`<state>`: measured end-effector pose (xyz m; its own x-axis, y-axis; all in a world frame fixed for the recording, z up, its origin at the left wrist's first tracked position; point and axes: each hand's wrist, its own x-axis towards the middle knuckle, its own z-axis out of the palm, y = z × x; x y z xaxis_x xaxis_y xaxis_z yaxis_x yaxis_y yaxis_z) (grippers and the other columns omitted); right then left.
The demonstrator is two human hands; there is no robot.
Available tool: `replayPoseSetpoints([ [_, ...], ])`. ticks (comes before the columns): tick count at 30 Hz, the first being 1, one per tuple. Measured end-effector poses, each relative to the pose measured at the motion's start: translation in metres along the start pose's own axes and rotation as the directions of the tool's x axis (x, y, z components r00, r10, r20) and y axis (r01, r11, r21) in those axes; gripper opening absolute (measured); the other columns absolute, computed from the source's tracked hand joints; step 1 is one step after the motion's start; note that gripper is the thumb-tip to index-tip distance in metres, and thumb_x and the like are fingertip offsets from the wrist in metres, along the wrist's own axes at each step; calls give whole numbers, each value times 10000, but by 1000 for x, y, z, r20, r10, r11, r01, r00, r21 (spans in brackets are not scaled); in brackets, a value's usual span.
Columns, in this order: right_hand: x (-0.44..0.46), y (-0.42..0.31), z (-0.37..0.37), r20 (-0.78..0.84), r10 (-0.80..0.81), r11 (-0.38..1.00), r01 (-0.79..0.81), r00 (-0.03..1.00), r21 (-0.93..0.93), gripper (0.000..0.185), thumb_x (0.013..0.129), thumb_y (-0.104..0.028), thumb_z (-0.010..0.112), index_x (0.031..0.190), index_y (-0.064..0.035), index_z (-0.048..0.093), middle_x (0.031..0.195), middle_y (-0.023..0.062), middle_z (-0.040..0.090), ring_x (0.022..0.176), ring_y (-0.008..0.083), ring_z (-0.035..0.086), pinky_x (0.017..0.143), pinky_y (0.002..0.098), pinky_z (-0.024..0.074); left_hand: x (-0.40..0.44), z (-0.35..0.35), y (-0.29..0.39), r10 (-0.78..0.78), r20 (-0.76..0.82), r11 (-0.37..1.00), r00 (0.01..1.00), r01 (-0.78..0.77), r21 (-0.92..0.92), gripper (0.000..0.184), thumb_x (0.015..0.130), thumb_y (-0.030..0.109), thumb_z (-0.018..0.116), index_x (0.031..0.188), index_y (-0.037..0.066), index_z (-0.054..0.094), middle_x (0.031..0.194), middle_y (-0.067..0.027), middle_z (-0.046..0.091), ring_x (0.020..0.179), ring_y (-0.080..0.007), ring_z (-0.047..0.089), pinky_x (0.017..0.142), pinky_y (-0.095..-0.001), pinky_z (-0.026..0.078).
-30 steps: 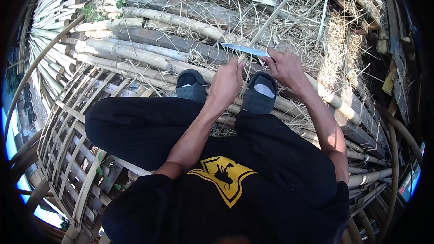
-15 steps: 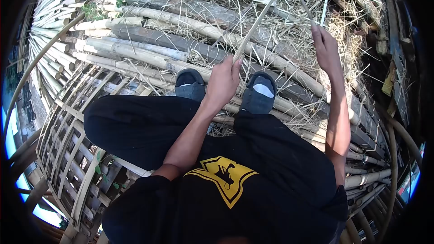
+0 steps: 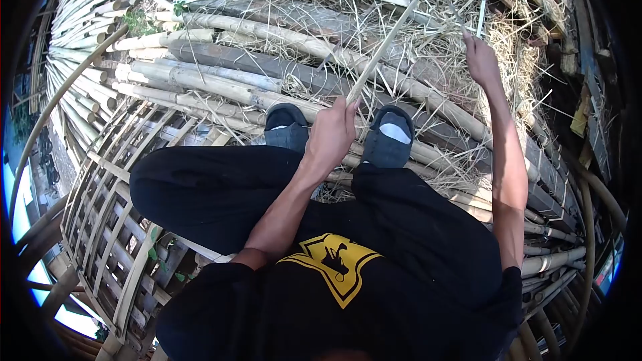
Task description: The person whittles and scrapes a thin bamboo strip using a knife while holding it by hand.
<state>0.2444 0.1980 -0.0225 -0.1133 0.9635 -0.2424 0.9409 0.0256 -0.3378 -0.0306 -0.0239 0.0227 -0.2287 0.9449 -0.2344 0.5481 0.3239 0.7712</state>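
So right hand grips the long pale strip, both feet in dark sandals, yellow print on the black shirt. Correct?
Wrong hand: in the head view, the left hand grips the long pale strip; the right hand is off to the side, apart from it. Dark sandals and yellow print on the black shirt stand.

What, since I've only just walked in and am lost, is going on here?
A person with bent knees is handling a long pale strip, gripped near its close end in the left hand; the strip points away from the body. The right hand holds a knife, seen indistinctly, off to the strip's right. Thin shavings lie scattered over bamboo poles.
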Motion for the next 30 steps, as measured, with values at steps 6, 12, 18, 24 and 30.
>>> replayPoseSetpoints([
  [6,0,61,-91,-312,269,851,-74,911,519,460,985,-490,399,713,-124,453,554,-72,344,442,32,308,404,251,231,12,-2,2,-77,164,921,983,133,-366,334,1006,273,473,822,2,535,541,6,434,490,-77,373,461,-272,321],
  [12,-48,-46,-28,189,100,520,-213,977,827,289,949,-371,576,883,-94,525,541,-98,307,399,9,254,359,193,184,13,5,3,-101,362,761,927,307,-572,384,1003,371,465,784,60,516,543,59,396,400,-3,309,348,-194,226],
  [18,-66,-100,7,301,1,253,-292,954,922,262,953,-311,584,861,-74,518,523,-70,351,378,28,271,349,217,217,11,8,-2,-137,558,766,819,444,-464,407,998,392,463,802,47,554,536,32,469,402,-24,415,366,-184,332],
  [24,-83,-118,4,307,-22,156,-300,952,941,272,931,-252,630,765,-111,468,519,-85,354,376,20,280,358,201,203,13,31,-3,-67,353,751,933,280,-598,380,947,373,573,848,7,582,627,-11,562,473,-65,517,435,-212,398],
  [30,-95,-135,13,313,-129,395,-241,941,887,285,919,-308,644,822,-50,572,529,-77,426,412,7,348,369,206,251,15,22,3,-37,452,670,891,358,-650,296,987,310,520,938,26,586,647,15,534,525,-35,485,468,-193,371],
])
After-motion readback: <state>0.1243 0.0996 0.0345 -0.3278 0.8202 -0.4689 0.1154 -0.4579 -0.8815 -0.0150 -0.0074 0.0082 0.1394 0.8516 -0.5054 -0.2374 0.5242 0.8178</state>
